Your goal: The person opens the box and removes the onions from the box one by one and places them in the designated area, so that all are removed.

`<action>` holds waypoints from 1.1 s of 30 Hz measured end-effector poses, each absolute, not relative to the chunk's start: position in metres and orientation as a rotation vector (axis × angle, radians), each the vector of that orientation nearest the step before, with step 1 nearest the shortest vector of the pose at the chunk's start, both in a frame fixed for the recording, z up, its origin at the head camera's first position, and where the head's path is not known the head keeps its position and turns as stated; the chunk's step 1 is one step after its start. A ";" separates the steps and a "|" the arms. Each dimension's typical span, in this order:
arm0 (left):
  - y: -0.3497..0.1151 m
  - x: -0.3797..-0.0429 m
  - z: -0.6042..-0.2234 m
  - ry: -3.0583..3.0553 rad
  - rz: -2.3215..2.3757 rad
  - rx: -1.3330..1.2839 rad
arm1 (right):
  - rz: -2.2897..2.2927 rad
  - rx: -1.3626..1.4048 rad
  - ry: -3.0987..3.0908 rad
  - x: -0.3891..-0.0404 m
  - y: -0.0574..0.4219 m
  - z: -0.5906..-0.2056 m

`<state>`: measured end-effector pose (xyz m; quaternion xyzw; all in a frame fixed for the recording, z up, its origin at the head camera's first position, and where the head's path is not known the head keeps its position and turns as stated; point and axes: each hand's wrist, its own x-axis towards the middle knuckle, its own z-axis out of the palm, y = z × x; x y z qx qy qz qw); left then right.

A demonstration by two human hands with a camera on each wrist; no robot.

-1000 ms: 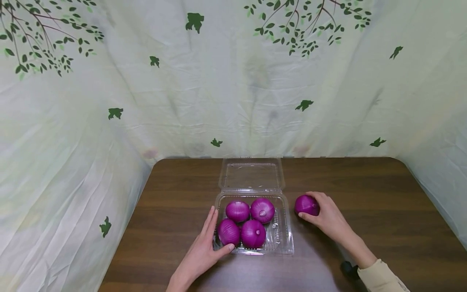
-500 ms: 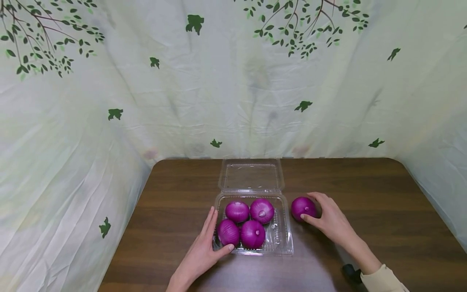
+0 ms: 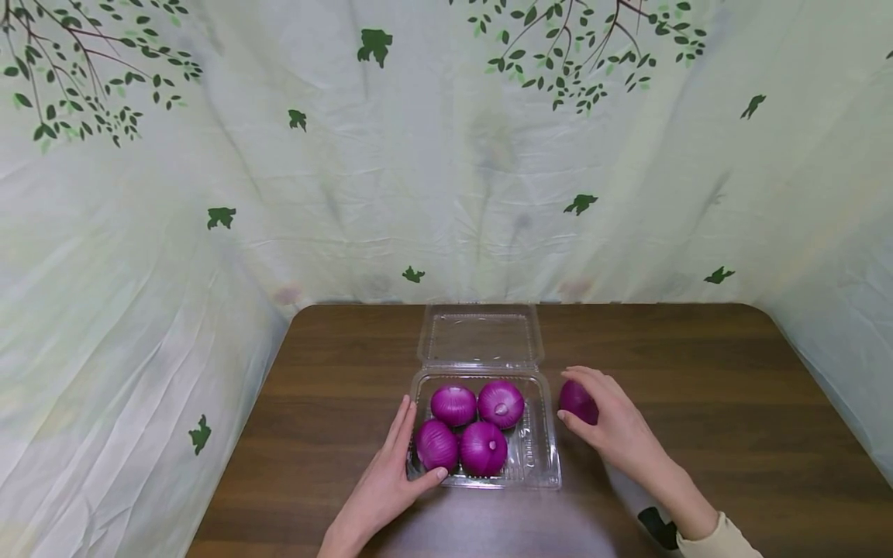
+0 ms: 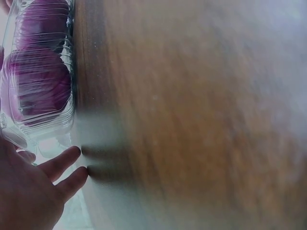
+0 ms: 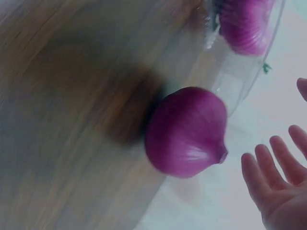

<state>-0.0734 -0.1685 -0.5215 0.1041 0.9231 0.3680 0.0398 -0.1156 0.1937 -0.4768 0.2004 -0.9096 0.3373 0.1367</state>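
In the head view, a clear plastic clamshell container (image 3: 540, 463) lies with its lid (image 3: 481, 335) folded back. Several purple onions (image 3: 484, 448) sit in its base. My left hand (image 3: 384, 482) rests at the container's left front corner, fingers straight along the side and thumb on the front rim. To the right of the container is one loose onion (image 3: 576, 402) on the table. My right hand (image 3: 622, 435) arches over that onion, partly hiding it. In the right wrist view, a gap shows between the onion (image 5: 187, 134) and the spread fingers (image 5: 268, 167).
The brown wooden table (image 3: 349, 341) ends at the back against a pale curtain (image 3: 460, 170) printed with leaves and branches. A dark object (image 3: 657, 527) shows under the right wrist.
The loose onion shifted slightly left, then came to lie a little further right again. My right hand moved left over it. The left hand and container stayed still.
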 end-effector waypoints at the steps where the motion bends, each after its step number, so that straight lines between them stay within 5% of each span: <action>1: -0.169 -0.073 -0.521 2.827 1.126 0.316 | 0.982 0.593 -2.627 -0.115 0.191 -0.476; 33: -0.168 -0.074 -0.521 2.822 1.121 0.319 | 1.096 0.880 -2.661 -0.129 0.132 -0.491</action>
